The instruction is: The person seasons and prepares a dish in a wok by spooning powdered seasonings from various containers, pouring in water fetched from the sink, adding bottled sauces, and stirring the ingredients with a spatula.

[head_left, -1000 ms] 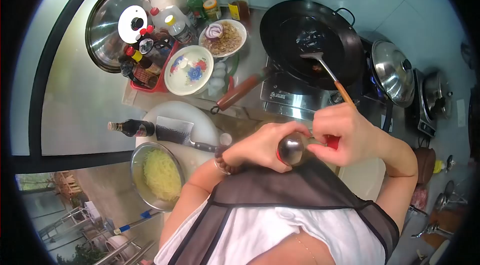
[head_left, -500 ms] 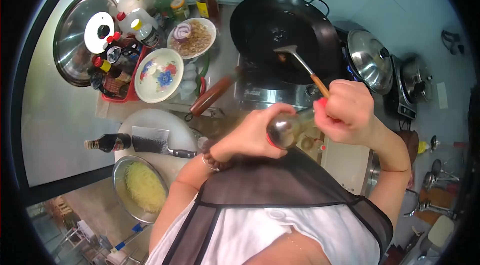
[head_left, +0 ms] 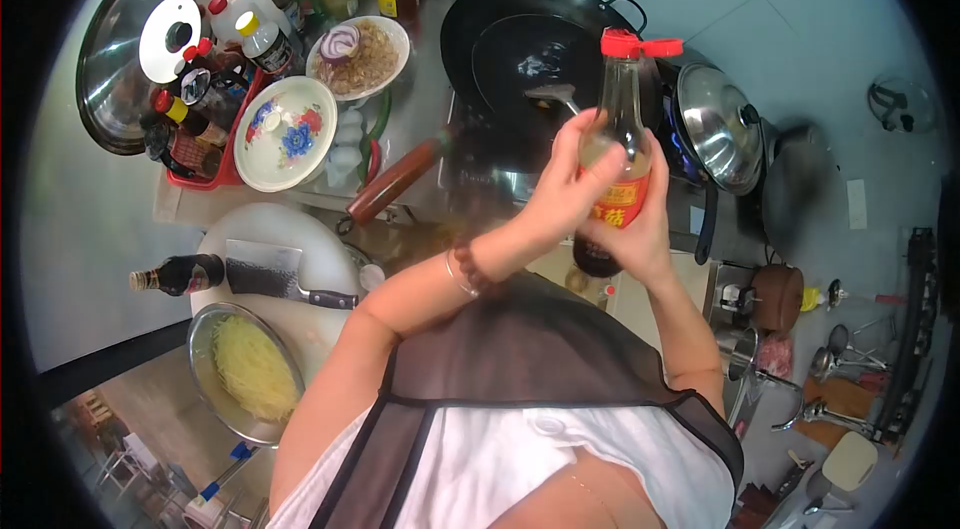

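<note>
A glass sauce bottle [head_left: 622,199] with a red label stands nearly upright in front of me, dark liquid in its lower part. Its red flip cap [head_left: 640,45] juts out to the right, lid swung aside. My left hand [head_left: 572,177] grips the bottle from the left, thumb across the label. From the right, my right hand [head_left: 645,234] is wrapped round the lower body. Behind the bottle sits a black wok [head_left: 500,49] with shiny liquid at its bottom. A spatula [head_left: 552,92] rests in the wok, its handle hidden by my hands and the bottle.
A plate of chopped food [head_left: 375,64] with a cut onion and a floral bowl [head_left: 287,134] stand left of the wok. A cleaver [head_left: 264,269] lies on the round board [head_left: 290,219], near a metal bowl [head_left: 205,369] of pale shreds. A lidded pan [head_left: 718,124] is at right.
The bottle has swung from a tilt with its base towards me to nearly upright, and has risen. My right hand moved from the cap end down to the body. The view shifted slightly.
</note>
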Demonstrator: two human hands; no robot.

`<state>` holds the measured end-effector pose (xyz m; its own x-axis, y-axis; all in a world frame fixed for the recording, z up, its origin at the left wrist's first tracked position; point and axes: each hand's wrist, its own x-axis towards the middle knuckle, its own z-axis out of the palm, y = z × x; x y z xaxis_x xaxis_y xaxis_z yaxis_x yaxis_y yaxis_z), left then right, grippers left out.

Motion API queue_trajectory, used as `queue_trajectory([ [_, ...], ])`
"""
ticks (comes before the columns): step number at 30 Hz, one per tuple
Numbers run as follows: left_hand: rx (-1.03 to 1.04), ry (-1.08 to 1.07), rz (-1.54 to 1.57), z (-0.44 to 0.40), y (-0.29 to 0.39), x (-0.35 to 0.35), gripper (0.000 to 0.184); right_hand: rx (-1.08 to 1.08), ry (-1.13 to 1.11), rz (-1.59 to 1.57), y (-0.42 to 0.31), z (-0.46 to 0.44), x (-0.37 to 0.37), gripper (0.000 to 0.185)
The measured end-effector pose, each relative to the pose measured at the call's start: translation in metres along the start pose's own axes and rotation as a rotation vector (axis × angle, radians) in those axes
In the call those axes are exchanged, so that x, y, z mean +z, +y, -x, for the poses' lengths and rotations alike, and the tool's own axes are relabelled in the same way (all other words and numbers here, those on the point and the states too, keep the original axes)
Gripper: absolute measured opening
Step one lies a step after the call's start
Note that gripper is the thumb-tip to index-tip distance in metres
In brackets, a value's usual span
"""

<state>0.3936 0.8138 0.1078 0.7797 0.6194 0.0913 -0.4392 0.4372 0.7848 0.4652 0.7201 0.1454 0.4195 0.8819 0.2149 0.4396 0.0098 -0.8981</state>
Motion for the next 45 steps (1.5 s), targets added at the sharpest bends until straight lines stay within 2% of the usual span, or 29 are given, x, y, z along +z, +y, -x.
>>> queue_trajectory([
  [3, -0.017, 0.098, 0.022, -0.004, -0.015, -0.001, 0.072, 0.040, 0.001, 0.091, 0.009, -0.016, -0.015, 0.093],
  [5, 0.022, 0.105, -0.051, 0.007, -0.019, -0.008, 0.071, 0.155, 0.007, 0.216, 0.007, -0.028, -0.023, 0.089],
  [6, -0.026, 0.023, -0.149, 0.013, -0.022, -0.017, 0.069, 0.058, 0.004, 0.322, 0.016, -0.033, -0.028, 0.087],
  [7, -0.076, -0.058, -0.247, 0.020, -0.021, -0.025, 0.067, 0.058, -0.004, 0.322, 0.017, -0.036, -0.032, 0.087],
  [9, -0.154, -0.104, -0.263, 0.036, -0.011, -0.038, 0.061, 0.193, -0.079, 0.361, 0.012, -0.045, -0.037, 0.088],
  [11, -0.221, -0.143, -0.402, 0.050, -0.010, -0.050, 0.046, 0.236, -0.113, 0.376, 0.013, -0.052, -0.042, 0.088],
  [12, -0.220, -0.138, -0.399, 0.057, -0.009, -0.056, 0.046, 0.249, -0.143, 0.422, 0.014, -0.056, -0.045, 0.088],
  [14, -0.222, -0.089, -0.431, 0.068, -0.007, -0.069, 0.028, 0.232, -0.172, 0.467, 0.021, -0.062, -0.050, 0.089],
  [15, -0.222, -0.084, -0.427, 0.071, -0.005, -0.075, 0.028, 0.233, -0.178, 0.470, 0.024, -0.065, -0.052, 0.089],
  [17, -0.315, -0.091, -0.706, 0.076, 0.000, -0.086, 0.017, 0.242, -0.213, 0.578, 0.026, -0.071, -0.055, 0.089],
  [19, -0.350, -0.003, -0.606, 0.083, 0.004, -0.087, 0.018, 0.260, -0.216, 0.587, 0.026, -0.076, -0.055, 0.089],
  [25, -0.366, -0.032, -0.718, 0.090, 0.003, -0.094, 0.023, 0.259, -0.221, 0.628, 0.037, -0.090, -0.063, 0.089],
  [30, -0.226, -0.088, -0.798, 0.089, 0.000, -0.097, 0.029, 0.283, -0.240, 0.645, 0.034, -0.098, -0.064, 0.088],
  [45, -0.284, -0.053, -0.760, 0.084, 0.004, -0.089, 0.031, 0.311, -0.285, 0.726, 0.031, -0.106, -0.071, 0.089],
])
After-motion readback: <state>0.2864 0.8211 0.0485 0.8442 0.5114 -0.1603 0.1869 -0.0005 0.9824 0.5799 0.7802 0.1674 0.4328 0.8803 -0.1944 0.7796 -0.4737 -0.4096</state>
